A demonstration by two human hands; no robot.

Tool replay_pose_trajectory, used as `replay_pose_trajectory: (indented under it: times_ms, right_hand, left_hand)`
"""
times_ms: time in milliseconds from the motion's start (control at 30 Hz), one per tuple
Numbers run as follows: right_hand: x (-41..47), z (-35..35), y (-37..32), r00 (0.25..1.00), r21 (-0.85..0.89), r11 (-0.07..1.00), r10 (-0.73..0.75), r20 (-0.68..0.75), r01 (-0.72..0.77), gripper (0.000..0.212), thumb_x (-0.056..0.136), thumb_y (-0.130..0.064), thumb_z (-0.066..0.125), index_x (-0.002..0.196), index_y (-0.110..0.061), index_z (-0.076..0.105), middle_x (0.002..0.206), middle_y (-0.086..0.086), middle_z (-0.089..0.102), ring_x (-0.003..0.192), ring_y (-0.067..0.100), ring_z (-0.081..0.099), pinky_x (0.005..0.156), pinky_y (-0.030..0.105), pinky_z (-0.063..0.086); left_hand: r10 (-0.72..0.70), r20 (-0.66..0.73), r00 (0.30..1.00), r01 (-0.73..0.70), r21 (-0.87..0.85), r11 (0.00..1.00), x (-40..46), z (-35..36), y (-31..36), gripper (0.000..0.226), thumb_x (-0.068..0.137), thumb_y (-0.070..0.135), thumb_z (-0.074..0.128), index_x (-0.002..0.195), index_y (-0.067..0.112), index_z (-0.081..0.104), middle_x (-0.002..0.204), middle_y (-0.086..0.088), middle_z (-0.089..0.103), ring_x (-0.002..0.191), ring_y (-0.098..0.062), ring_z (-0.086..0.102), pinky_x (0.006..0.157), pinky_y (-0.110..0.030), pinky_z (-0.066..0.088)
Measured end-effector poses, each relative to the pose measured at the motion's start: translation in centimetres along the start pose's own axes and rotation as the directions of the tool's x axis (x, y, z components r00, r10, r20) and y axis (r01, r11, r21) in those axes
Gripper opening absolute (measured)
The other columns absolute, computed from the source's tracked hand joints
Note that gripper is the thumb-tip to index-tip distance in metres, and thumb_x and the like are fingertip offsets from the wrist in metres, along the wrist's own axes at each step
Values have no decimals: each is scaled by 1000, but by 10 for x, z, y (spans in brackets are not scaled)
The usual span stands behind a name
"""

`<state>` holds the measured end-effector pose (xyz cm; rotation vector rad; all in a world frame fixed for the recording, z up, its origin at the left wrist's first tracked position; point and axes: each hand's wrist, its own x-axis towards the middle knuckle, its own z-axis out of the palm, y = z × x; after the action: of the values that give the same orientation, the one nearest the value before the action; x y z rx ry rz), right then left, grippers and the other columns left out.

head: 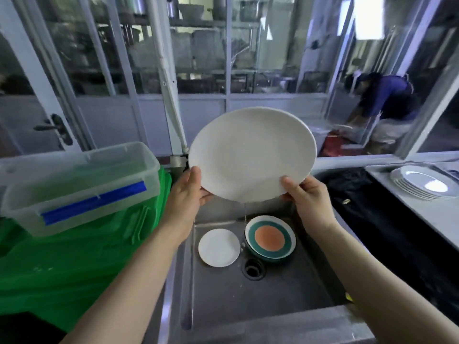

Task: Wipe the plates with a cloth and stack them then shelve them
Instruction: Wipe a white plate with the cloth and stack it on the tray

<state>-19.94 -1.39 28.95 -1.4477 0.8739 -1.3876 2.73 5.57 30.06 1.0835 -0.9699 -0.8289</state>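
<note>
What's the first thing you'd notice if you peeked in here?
The big white plate, held up over the sink by the left hand and right hand, water dripping off it. Below sit a small white plate and an orange-and-green plate. A bright green bin stands left.

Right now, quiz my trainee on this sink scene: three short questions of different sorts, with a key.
1. True or false: both hands, left hand and right hand, hold the large white plate above the sink.
2. How many plates lie alone or stacked in the sink: which one sits left of the banded plate?
3. Multiple choice: the finished plate stack stands A) in the sink, B) on the right counter, C) on the clear box.

Key: 1 true; 2 the small white plate; 3 B.
</note>
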Motion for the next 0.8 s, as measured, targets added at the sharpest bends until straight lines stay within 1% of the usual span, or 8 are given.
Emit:
replay_pose_trajectory:
  times_ms: [67, 133, 200, 333, 567, 633, 700, 800]
  right_hand:
    - [-1, -3, -5, 998, 14, 999, -49, -35, 50, 14, 86, -17, 65, 74, -22, 72, 68, -5, 68, 61, 6, 60, 59, 20, 50]
    - [-4, -6, -6, 995, 16, 997, -72, -62, 73, 20, 87, -9, 65, 71, -19, 71, 67, -5, 67, 62, 5, 59, 60, 19, 50]
    - [-6, -8, -6, 995, 0, 997, -73, -74, 73, 20, 88, -7, 65, 71, -18, 70, 67, -5, 68, 63, 6, 60, 62, 20, 51]
    - [-11, -11, -2, 994, -23, 996, -85, -71, 84, 18, 87, -11, 66, 72, -20, 72, 70, -6, 70, 65, 7, 63, 66, 23, 53]
    - [-12, -21, 6, 995, -7, 995, -98, -34, 98, 16, 85, -17, 67, 78, -28, 77, 75, -5, 74, 71, 8, 68, 73, 23, 55]
    - [-10, -29, 11, 994, 9, 995, -102, -33, 102, 12, 84, -19, 67, 79, -24, 77, 78, -3, 75, 73, 10, 69, 73, 23, 54]
    - [-6, -39, 16, 994, 10, 994, -111, -20, 111, 13, 84, -18, 66, 81, -24, 77, 79, -3, 75, 74, 10, 69, 72, 23, 54]
    - [1, -57, 22, 995, -20, 995, -98, 10, 98, 17, 86, -18, 65, 82, -30, 78, 80, -5, 75, 76, 11, 70, 75, 28, 56]
  left_hand:
    - [27, -3, 1000, -27, -17, 1000, -3, 5, 2, 31, 85, 54, 42, 102, 34, 59, 102, 7, 71, 91, -7, 71, 73, -20, 56]
    - [54, -5, 999, -55, -18, 998, -9, 9, 1, 34, 84, 55, 41, 103, 33, 59, 107, 1, 70, 95, -9, 70, 76, -22, 56]
    - [83, -11, 996, -83, -16, 996, -16, 12, -1, 37, 80, 57, 41, 104, 35, 58, 111, 2, 69, 99, -11, 69, 79, -23, 56]
    - [142, -13, 990, -142, 2, 990, -22, 14, -1, 32, 83, 54, 38, 102, 37, 59, 108, 10, 68, 98, -8, 68, 78, -21, 55]
    - [196, -7, 981, -196, 18, 980, -24, 22, -3, 33, 89, 47, 37, 108, 29, 57, 117, -1, 64, 114, -15, 62, 92, -30, 54]
    - [188, -11, 982, -188, 17, 982, -23, 29, -9, 34, 89, 48, 39, 108, 26, 58, 118, -5, 64, 114, -17, 62, 94, -33, 54]
    - [187, -24, 982, -186, 28, 982, -21, 38, -16, 44, 87, 55, 42, 107, 20, 58, 116, -7, 65, 112, -16, 63, 94, -33, 53]
    - [162, -48, 986, -159, 67, 985, -17, 54, -31, 49, 91, 52, 40, 106, 8, 58, 106, -1, 67, 106, -13, 66, 93, -33, 54]
